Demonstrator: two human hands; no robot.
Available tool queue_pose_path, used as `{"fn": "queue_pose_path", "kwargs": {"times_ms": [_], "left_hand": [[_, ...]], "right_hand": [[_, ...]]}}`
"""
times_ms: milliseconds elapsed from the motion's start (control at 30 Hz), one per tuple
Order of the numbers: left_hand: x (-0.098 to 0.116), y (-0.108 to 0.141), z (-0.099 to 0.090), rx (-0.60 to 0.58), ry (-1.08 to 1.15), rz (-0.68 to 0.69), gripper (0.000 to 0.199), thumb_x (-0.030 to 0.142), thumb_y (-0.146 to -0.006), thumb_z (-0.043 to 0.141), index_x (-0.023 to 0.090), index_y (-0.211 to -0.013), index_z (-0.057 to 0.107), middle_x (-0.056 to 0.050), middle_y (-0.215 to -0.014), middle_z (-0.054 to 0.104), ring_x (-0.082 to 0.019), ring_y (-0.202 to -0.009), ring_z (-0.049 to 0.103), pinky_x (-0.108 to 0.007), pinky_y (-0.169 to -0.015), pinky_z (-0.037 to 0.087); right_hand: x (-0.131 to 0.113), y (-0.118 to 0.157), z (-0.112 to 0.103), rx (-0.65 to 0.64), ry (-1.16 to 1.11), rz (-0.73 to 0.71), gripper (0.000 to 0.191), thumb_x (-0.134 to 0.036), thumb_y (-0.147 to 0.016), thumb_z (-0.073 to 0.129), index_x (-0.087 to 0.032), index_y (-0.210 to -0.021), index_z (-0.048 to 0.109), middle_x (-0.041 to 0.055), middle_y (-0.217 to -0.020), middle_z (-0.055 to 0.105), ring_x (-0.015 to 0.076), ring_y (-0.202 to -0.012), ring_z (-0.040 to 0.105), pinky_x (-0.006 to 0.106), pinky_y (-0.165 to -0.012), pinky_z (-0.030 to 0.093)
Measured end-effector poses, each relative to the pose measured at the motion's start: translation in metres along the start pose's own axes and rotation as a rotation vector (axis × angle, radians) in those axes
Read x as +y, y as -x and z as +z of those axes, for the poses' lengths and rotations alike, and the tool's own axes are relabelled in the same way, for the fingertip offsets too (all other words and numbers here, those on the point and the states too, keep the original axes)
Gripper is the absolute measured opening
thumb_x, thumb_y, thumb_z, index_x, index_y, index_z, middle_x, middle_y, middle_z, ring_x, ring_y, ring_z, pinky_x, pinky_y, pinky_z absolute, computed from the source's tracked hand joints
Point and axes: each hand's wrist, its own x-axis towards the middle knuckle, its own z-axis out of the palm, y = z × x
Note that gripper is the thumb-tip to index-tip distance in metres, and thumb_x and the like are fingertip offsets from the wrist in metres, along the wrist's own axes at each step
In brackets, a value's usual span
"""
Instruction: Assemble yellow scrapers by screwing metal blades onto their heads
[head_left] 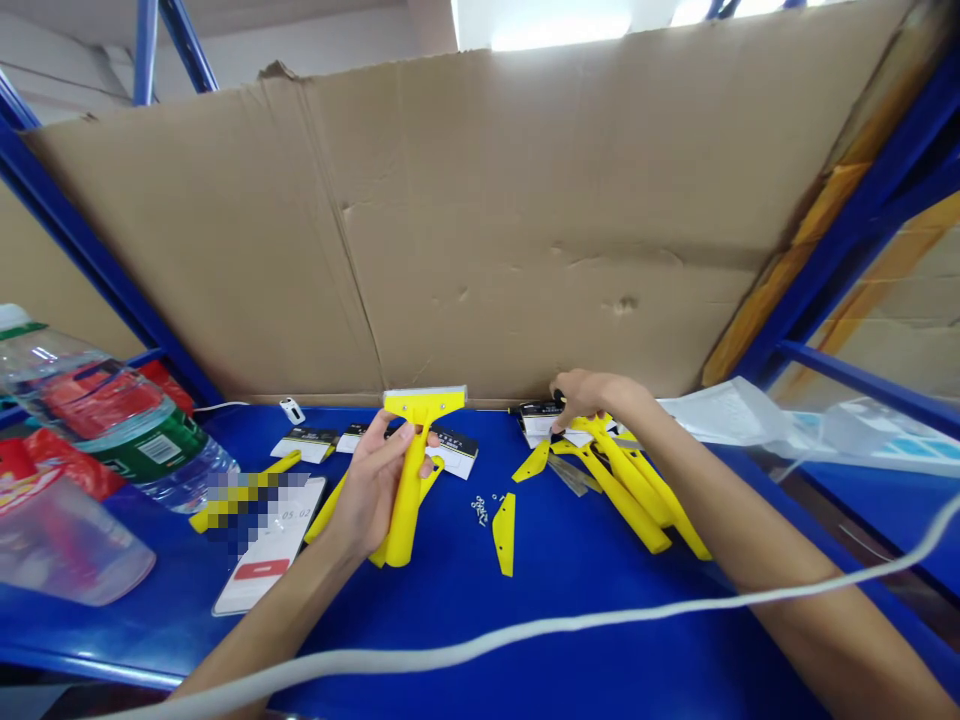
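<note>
Fingers of left hand (373, 485) closing snugly around yellow scraper (406, 505), holding it head-up above blue table (570, 620), head screws (442, 406) looking fitted; right hand (583, 394) bending over packaging cards (535, 424), grasp hidden. Loose plate (505, 535), loose screws (480, 508) lying unfitted.

1 view, head-worn; faces forward and down over blue tabletop (570, 560) to cardboard wall (487, 230); left hand (379, 480) and right hand (585, 395) close ahead.
</note>
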Motion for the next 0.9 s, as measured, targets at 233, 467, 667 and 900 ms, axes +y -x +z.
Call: {"fn": "queue_pose_path", "kwargs": {"times_ms": [233, 467, 667, 900], "left_hand": [[-0.001, -0.002, 0.000, 0.036, 0.007, 0.007, 0.039, 0.028, -0.091, 0.082, 0.024, -0.124, 0.060, -0.005, -0.099, 0.075, -0.011, -0.063, 0.063, -0.023, -0.062, 0.054], [-0.008, -0.009, -0.007, 0.091, 0.026, 0.055, 0.032, 0.025, -0.092, 0.082, 0.022, -0.119, 0.063, -0.009, -0.112, 0.078, -0.013, -0.074, 0.069, -0.025, -0.070, 0.059], [0.011, -0.026, 0.007, 0.155, -0.002, 0.266, 0.029, 0.017, -0.091, 0.081, 0.019, -0.116, 0.067, -0.010, -0.132, 0.074, -0.021, -0.111, 0.076, -0.026, -0.081, 0.061], [0.055, -0.066, 0.061, 0.072, 0.022, 0.589, 0.023, 0.016, -0.094, 0.076, 0.021, -0.112, 0.063, -0.011, -0.136, 0.073, -0.023, -0.119, 0.076, -0.028, -0.088, 0.061]], "right_hand": [[-0.005, 0.009, -0.010, 0.268, 0.070, -0.213, 0.022, -0.021, -0.091, 0.076, -0.017, -0.112, 0.075, 0.0173, -0.112, 0.077, 0.0296, -0.101, 0.072, 0.034, -0.070, 0.041], [-0.010, 0.026, -0.018, 0.407, -0.028, -0.402, 0.018, -0.036, -0.094, 0.074, -0.021, -0.103, 0.067, 0.0098, -0.098, 0.073, 0.0224, -0.087, 0.063, 0.032, -0.067, 0.037], [-0.024, 0.041, -0.021, 0.470, -0.114, -0.664, 0.012, -0.031, -0.096, 0.071, -0.020, -0.091, 0.067, 0.0096, -0.101, 0.073, 0.0216, -0.091, 0.062, 0.033, -0.080, 0.041], [-0.035, 0.063, -0.031, 0.520, -0.240, -0.631, 0.019, -0.036, -0.091, 0.079, -0.022, -0.096, 0.067, 0.0025, -0.087, 0.072, 0.0173, -0.073, 0.057, 0.031, -0.067, 0.038]]}}
